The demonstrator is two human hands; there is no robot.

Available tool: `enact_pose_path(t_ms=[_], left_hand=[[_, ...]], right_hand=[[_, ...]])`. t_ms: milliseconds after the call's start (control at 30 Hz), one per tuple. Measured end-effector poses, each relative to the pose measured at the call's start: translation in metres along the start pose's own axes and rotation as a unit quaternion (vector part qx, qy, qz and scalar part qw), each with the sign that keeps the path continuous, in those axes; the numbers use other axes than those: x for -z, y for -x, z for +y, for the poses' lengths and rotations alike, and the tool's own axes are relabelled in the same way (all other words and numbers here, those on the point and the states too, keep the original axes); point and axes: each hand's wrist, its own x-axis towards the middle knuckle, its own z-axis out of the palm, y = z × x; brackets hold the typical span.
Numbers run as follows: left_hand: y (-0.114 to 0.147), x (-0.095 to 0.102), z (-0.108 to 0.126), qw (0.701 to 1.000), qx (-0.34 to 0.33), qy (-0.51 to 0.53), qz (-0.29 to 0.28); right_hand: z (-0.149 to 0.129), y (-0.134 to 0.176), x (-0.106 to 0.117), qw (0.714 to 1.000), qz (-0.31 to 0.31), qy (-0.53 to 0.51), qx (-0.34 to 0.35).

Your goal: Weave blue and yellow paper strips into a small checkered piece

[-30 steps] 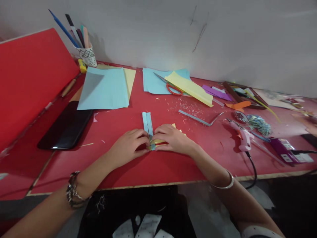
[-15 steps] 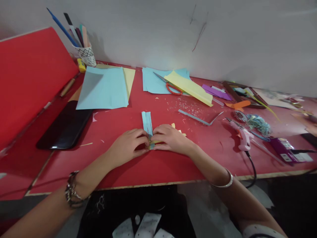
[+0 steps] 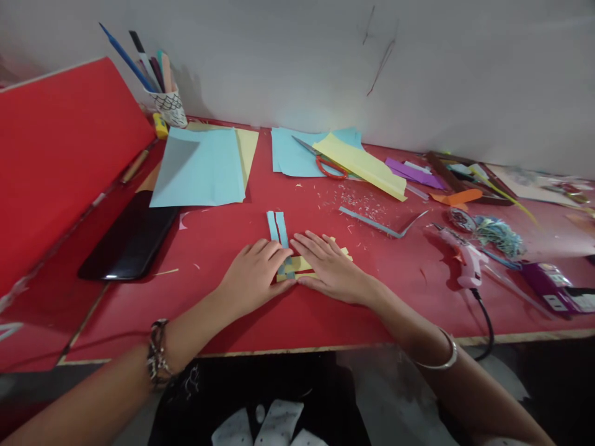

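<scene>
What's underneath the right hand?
Between the thumb and fingers of the right hand, yellow paper strips show; yellow ends poke out past its far edge. Whatever lies directly beneath the hand is covered.

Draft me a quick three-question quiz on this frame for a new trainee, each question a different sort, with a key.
1. Multiple choice: what does the left hand touch?
(a) the purple paper
(b) the paper strips
(c) the pen cup

2. True or false: the scissors lie beyond the right hand, outside its grip.

3. Fill in: near the hands, the blue strips cross strips coloured ____.

Key: 1. b; 2. true; 3. yellow
</scene>
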Motion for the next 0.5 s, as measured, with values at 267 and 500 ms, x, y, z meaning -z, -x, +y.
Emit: enact_pose_path(t_ms=[267, 500], left_hand=[[0.007, -0.004, -0.004, 1.0, -0.008, -0.02, -0.011], [0.011, -0.008, -0.005, 0.998, -0.02, -0.046, -0.034]], right_hand=[[-0.014, 0.018, -0.008, 0.995, 0.047, 0.07, -0.056], [-0.01, 0.02, 0.005, 0.985, 0.114, 0.041, -0.126]])
